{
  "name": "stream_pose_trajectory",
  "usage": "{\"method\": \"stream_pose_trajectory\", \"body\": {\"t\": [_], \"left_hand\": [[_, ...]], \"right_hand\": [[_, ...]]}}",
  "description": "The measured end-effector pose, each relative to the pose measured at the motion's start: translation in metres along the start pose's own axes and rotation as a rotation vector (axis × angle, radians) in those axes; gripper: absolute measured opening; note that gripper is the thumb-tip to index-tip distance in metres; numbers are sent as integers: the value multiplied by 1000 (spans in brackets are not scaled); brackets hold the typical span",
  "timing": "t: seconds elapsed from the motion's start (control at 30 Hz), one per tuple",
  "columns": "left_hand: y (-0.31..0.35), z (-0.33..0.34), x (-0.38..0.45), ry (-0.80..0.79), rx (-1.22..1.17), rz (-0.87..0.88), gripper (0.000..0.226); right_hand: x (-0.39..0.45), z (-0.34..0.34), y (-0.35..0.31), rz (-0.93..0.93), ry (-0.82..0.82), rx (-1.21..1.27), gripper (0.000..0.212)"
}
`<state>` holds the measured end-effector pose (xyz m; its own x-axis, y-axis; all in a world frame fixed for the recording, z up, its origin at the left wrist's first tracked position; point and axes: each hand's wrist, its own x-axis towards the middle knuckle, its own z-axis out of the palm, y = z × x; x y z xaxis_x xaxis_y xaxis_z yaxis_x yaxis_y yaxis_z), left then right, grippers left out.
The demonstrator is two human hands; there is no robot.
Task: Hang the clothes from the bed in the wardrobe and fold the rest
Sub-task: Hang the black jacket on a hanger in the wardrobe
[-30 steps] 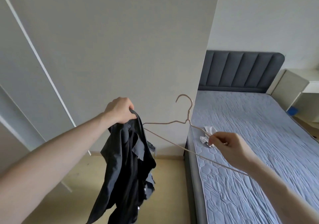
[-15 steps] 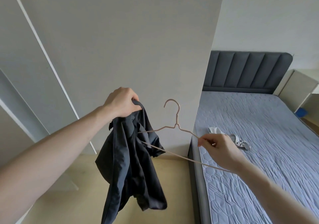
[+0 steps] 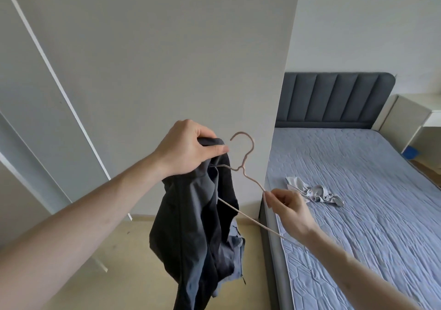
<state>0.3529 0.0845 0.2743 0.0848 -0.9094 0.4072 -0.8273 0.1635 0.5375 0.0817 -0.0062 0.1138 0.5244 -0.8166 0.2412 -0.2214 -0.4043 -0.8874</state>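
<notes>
The dark garment [image 3: 198,228] hangs from my left hand [image 3: 188,147], which grips its top edge in a bunch, held up in front of the pale wardrobe panel [image 3: 167,59]. My right hand [image 3: 287,210] pinches the thin wire hanger [image 3: 245,166] on its right shoulder, hook upward; the hanger's left end is tucked into the garment's fabric just below my left thumb. To my right lies the bed [image 3: 370,202] with its blue quilted cover, and on it a small crumpled grey cloth [image 3: 315,191], just beyond my right hand.
</notes>
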Motion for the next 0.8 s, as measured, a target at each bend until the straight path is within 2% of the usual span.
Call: {"method": "stream_pose_trajectory", "body": {"t": [0.13, 0.27, 0.37, 0.47, 0.5, 0.53, 0.6, 0.63, 0.7, 0.8], "left_hand": [[11, 12, -15, -175, 25, 62, 25], [10, 22, -33, -346, 155, 79, 32], [6, 22, -46, -439, 206, 54, 23], [4, 7, -46, -539, 91, 20, 27], [3, -1, -41, -477, 42, 34, 29], [-1, -10, -34, -330, 35, 79, 27], [-13, -27, -18, -17, 245, 215, 24], [-19, -33, -10, 27, 401, 248, 32], [-31, -39, 3, -69, 568, 216, 42], [-45, -38, 14, -168, 562, 113, 34]], "right_hand": [[-11, 6, 4, 47, 69, 181, 48], [-18, 12, 4, 57, 145, 296, 50], [-23, 15, 4, 32, 190, 343, 50], [-22, 19, 0, -6, 204, 347, 53], [-21, 19, -3, -17, 204, 349, 55], [-20, 19, -6, -26, 203, 356, 57], [-15, 20, -14, -49, 199, 361, 61], [-13, 21, -17, -63, 198, 354, 61], [-8, 24, -22, -88, 198, 346, 61], [-3, 28, -23, -112, 193, 333, 61]]}}
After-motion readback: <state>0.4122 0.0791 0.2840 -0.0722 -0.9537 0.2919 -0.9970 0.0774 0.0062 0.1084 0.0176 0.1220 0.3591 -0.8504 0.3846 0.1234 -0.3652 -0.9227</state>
